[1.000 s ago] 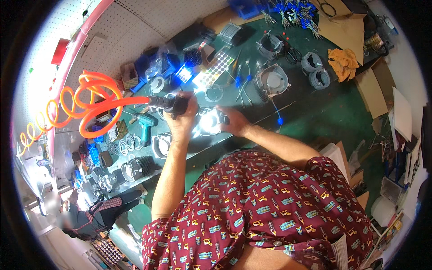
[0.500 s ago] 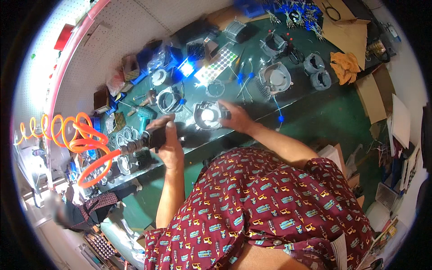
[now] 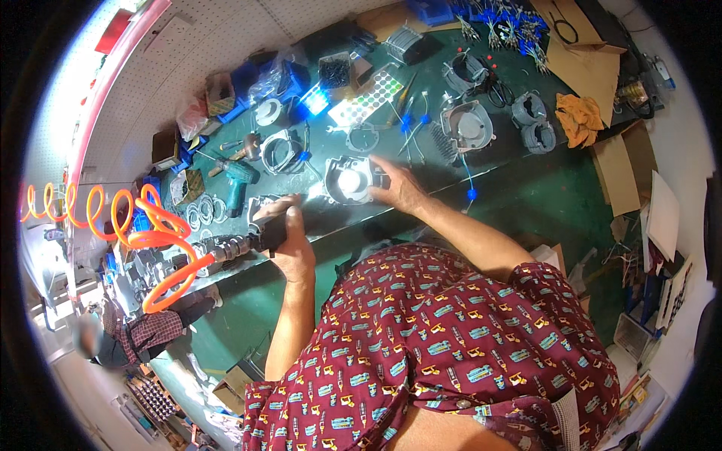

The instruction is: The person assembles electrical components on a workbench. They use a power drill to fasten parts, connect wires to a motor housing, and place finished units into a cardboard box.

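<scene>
My left hand [image 3: 295, 248] is closed around a black air tool [image 3: 272, 231], whose metal coupling joins an orange coiled air hose [image 3: 180, 278]. The tool is held over the front edge of the bench, left of a round cast metal housing [image 3: 332, 183] with a bright white centre. My right hand [image 3: 400, 188] grips that housing by its right side, thumb and fingers at the rim. Just behind the housing lies a thin ring-shaped gasket [image 3: 362, 138]. A grey metal ring [image 3: 280, 152] rests to its left, beside a blue connector with wires [image 3: 304, 155].
A teal power drill [image 3: 238, 180] lies on the left of the green bench [image 3: 526, 177]. To the right stand another housing [image 3: 470, 126], grey ring parts [image 3: 532, 124] and an orange cloth [image 3: 577, 116]. Blue bins [image 3: 244, 79] line the back. A person [image 3: 143, 334] is at lower left.
My left hand has shifted slightly right and down with the air tool, and the hose swings with it. My right hand stays on the housing. The view has tilted a little.
</scene>
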`<state>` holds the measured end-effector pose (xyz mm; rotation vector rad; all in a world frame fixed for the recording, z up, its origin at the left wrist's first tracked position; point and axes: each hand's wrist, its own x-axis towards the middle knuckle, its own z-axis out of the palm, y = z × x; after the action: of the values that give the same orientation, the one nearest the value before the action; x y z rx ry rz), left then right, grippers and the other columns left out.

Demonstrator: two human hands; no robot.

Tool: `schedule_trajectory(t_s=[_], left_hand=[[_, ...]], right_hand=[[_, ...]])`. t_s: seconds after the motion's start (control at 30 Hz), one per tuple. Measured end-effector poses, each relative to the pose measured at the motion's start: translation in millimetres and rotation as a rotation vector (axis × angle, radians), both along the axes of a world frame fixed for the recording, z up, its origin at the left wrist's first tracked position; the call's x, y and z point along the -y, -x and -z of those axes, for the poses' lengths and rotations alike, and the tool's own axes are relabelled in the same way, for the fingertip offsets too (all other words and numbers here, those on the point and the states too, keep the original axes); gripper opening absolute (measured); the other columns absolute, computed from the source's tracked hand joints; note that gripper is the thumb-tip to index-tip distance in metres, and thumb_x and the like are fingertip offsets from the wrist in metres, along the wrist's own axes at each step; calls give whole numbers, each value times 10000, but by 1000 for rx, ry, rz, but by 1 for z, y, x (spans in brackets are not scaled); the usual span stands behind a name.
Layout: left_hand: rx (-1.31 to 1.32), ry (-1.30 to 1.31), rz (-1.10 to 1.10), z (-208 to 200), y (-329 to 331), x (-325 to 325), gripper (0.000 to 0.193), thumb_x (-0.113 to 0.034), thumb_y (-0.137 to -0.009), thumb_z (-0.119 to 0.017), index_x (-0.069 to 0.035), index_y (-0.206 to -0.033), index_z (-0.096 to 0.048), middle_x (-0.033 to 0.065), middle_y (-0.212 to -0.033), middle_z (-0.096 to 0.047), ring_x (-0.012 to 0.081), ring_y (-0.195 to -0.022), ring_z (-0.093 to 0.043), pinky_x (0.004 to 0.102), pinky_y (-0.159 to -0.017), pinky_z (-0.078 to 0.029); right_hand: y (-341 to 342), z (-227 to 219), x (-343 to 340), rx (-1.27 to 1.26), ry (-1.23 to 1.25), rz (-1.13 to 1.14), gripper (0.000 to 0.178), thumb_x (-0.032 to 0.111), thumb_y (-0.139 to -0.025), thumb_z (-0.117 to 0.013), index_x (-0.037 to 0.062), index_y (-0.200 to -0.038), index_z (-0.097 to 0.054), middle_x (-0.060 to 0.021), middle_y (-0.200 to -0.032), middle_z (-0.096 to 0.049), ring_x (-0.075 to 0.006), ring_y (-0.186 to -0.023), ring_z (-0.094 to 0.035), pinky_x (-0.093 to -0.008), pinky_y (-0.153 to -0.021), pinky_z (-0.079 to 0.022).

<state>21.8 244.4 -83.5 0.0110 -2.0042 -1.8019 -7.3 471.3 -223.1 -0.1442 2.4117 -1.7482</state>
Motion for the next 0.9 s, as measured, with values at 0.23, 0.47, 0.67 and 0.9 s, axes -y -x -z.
schedule_trajectory(t_s=[0.23,0.47,0.67,0.9], left_hand=[[-37,36,63,-6,10,-17,165,23,-891,-656,-38,-1034,-601,93,-1001,-675,213,-966,-656,396,-934,-505],[103,27,20,-20,26,-15,131,6,-865,-675,-27,-991,-657,72,-996,-674,172,-929,-627,331,-881,-499],[76,50,251,-9,-7,-14,281,34,-880,-671,-30,-1144,-601,133,-1171,-665,216,-1080,-622,389,-1008,-472],[21,3,341,15,5,0,247,53,-869,-659,-42,-1053,-523,123,-1053,-649,242,-1072,-623,474,-1067,-445]], right_hand=[[1,-4,0,-17,-11,-13,814,349,-786,-737,10,-1463,-438,-257,-1423,-527,-370,-1314,-522,-411,-1103,-414],[1,-6,2,17,45,-18,812,318,-776,-758,8,-1458,-447,-262,-1419,-530,-369,-1303,-532,-408,-1088,-423],[-2,-12,8,69,9,-4,812,361,-779,-709,14,-1461,-440,-265,-1409,-530,-382,-1292,-529,-419,-1082,-418],[-6,-11,11,-11,30,-10,796,372,-785,-701,6,-1446,-452,-265,-1392,-539,-381,-1279,-537,-426,-1080,-414]])
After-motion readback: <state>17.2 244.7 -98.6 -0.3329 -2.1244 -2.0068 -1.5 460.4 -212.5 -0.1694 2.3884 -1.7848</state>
